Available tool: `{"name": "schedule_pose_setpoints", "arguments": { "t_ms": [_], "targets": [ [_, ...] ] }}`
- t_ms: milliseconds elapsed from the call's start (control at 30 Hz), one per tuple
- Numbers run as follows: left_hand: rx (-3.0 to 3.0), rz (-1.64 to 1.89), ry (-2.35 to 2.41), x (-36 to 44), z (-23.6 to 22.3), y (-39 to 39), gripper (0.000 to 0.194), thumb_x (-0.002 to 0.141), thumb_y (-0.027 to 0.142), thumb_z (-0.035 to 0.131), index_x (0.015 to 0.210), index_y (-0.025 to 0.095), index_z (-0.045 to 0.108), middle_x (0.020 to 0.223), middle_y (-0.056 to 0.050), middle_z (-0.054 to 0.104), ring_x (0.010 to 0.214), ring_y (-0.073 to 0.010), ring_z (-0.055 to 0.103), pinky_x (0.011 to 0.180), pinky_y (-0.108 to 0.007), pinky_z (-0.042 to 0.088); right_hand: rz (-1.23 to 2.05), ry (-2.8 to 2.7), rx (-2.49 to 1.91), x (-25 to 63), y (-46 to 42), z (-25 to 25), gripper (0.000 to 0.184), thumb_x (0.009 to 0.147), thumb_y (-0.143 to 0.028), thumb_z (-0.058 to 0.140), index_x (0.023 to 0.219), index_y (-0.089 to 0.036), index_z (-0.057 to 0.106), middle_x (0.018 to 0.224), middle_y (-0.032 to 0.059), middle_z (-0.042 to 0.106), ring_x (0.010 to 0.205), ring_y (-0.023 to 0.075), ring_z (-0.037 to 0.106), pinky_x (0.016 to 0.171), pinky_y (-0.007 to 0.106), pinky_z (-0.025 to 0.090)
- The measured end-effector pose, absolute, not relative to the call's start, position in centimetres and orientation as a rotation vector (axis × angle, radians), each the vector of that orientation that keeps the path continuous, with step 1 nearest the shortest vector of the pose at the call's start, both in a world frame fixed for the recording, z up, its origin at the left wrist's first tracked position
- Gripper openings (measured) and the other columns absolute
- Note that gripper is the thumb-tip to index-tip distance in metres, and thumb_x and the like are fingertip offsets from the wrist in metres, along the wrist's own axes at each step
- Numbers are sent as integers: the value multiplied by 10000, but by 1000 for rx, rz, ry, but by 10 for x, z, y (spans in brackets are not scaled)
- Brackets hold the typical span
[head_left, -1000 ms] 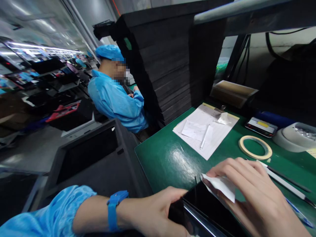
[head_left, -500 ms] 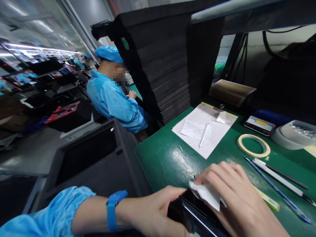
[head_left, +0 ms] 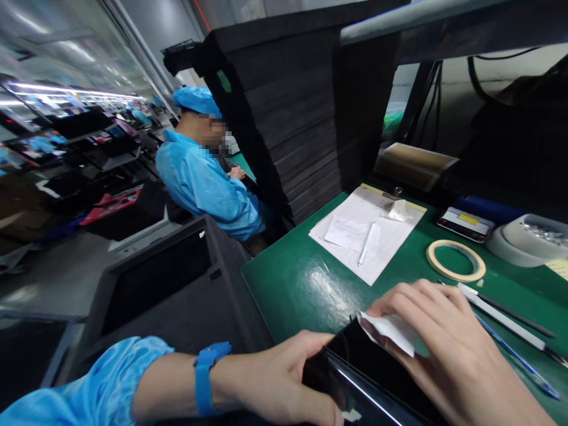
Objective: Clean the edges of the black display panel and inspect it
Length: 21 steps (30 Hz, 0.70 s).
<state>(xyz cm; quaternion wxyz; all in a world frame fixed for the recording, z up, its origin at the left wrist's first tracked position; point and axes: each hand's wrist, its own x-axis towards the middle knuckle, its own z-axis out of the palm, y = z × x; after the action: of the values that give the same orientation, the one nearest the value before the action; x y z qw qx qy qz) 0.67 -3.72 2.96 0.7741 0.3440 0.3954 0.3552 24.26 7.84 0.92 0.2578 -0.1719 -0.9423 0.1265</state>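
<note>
Head view: the left hand [head_left: 284, 376], a blue band [head_left: 205, 381] on its wrist, is closed round the left end of a glossy black device [head_left: 375, 364], thumb along the near side. This device sits low in view, before the green bench [head_left: 302, 284]; whether it rests on anything is hidden. The right hand [head_left: 452, 340] pinches a white wipe [head_left: 393, 332] at the device's far edge; how firmly it presses, I cannot tell. Beyond lie paper [head_left: 377, 269] with 1 white pen [head_left: 367, 245] on top, and a tape roll [head_left: 461, 276]. Leftward are a black tray [head_left: 177, 313] and 1 co-worker [head_left: 204, 177] in blue.
</note>
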Motion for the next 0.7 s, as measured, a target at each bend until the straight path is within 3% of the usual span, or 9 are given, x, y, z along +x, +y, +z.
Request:
{"name": "schedule_pose_setpoints", "arguments": {
  "t_ms": [233,467,700],
  "targets": [
    [738,764,877,8,30,-37,425,621,136,973,927,189,682,823,64,618,738,-97,480,754,-206,480,414,-2496,-263,222,87,43,192,1195,-246,424,1135,-236,606,984,41,657,875,225,589,804,341,447],
    [719,756,878,7,32,-38,408,617,109,957,907,182,679,812,62,619,731,-98,475,742,-196,474,258,-2481,-570,261,87,9,329,1170,-495,491,1122,-255,710,935,101,663,906,310,633,795,403,483],
    [785,763,875,7,23,-38,436,596,233,1036,899,175,729,866,41,630,774,-113,494,816,-237,511,244,-2453,-527,267,84,-21,293,1131,-482,525,1176,-270,723,948,99,686,916,328,663,797,426,499]
  ]
}}
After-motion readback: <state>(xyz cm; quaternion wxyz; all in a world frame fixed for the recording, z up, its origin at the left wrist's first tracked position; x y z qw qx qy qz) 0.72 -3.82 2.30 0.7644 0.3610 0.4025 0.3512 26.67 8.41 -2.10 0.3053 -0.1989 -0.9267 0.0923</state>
